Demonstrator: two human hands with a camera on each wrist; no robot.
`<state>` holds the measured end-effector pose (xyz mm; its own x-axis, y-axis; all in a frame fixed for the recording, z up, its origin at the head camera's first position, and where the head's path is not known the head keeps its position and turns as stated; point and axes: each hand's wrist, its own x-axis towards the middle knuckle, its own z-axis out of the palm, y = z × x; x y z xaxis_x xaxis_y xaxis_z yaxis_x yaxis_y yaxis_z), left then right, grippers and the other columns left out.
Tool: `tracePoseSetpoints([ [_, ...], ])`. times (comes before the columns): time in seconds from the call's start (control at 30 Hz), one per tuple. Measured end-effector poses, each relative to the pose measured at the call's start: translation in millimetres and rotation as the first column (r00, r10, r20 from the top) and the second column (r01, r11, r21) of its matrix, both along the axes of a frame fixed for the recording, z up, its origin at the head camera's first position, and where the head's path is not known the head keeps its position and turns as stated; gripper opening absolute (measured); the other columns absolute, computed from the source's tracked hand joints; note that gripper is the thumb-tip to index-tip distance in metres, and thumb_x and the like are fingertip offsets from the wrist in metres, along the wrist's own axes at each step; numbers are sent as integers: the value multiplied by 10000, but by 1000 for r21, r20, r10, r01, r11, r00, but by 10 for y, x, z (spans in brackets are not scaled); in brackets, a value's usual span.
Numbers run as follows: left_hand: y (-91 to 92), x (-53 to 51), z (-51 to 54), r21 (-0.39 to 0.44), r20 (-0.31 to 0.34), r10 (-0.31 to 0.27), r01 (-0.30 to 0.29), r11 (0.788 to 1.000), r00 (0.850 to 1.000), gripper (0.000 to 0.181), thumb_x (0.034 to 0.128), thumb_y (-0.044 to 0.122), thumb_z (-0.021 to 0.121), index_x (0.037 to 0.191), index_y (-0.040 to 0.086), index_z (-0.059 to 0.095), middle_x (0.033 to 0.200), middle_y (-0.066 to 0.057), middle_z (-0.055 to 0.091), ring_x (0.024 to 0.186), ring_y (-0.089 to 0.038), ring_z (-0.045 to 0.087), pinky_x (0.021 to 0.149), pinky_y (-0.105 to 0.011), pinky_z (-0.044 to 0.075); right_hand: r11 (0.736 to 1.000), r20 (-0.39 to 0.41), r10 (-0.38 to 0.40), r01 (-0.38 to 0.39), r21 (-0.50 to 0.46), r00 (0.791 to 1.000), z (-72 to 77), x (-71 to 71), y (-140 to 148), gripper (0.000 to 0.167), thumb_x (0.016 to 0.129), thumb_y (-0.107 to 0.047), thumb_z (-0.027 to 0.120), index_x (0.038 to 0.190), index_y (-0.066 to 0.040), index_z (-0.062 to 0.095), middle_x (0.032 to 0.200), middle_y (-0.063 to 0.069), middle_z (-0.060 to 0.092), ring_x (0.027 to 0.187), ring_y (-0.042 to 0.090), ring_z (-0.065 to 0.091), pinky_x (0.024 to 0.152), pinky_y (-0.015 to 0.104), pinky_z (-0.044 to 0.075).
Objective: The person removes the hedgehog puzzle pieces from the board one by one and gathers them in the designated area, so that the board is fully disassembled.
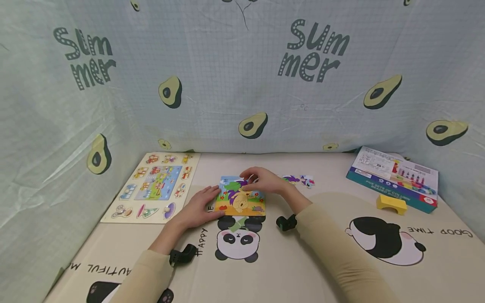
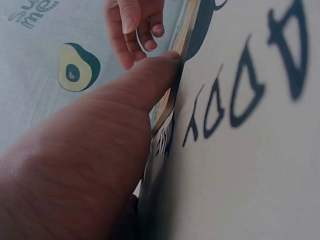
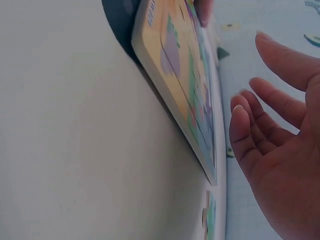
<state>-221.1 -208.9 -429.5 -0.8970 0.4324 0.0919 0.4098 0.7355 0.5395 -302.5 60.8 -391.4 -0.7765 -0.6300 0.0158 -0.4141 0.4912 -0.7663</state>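
A square, colourful puzzle board (image 1: 240, 204) with a yellow cartoon animal lies flat in the middle of the table. My left hand (image 1: 198, 208) rests at its left side, fingers extended, with the thumb on the board's edge, as the left wrist view also shows. Over the board's upper right part hovers my right hand (image 1: 267, 180), its fingers loosely bent and apart. The right wrist view shows nothing between the fingers of the right hand (image 3: 280, 135), and a gap from the board (image 3: 175, 75). Loose puzzle pieces (image 1: 307, 181) lie right of the board, partly behind the right hand.
A larger board with picture pieces (image 1: 126, 210) lies at the left. At the back right is a teal box (image 1: 394, 179), with a yellow arched block (image 1: 392, 204) in front of it. A printed curtain (image 1: 212, 84) hangs behind the table.
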Motion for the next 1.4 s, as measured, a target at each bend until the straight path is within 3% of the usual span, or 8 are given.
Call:
tracePoseSetpoints([
  [0.43,-1,3,-5,-26,-15,-10,9,1000,1000,779,924,421,715,1517,3,429,1595,-176,348,1490,-416,207,1198,-579,137,999,22,10,-11,33,1000,-73,29,-249,465,911,-214,771,1315,-35,624,1130,59,614,946,188,560,820,232,511],
  [1.03,4,3,-19,-28,-31,-7,6,1000,999,763,923,417,716,1505,2,449,1585,-169,370,1485,-413,226,1198,-580,136,982,-52,-4,14,190,999,-83,92,-429,456,910,-256,777,1268,-6,648,1097,54,646,967,194,564,927,294,506],
  [1.4,7,14,-18,-18,-35,-9,8,1000,999,761,921,409,720,1505,3,450,1584,-168,374,1484,-413,227,1197,-585,133,955,-102,-52,79,284,993,-38,186,-538,450,890,-303,802,1206,-15,660,1084,61,608,973,198,553,962,328,497],
])
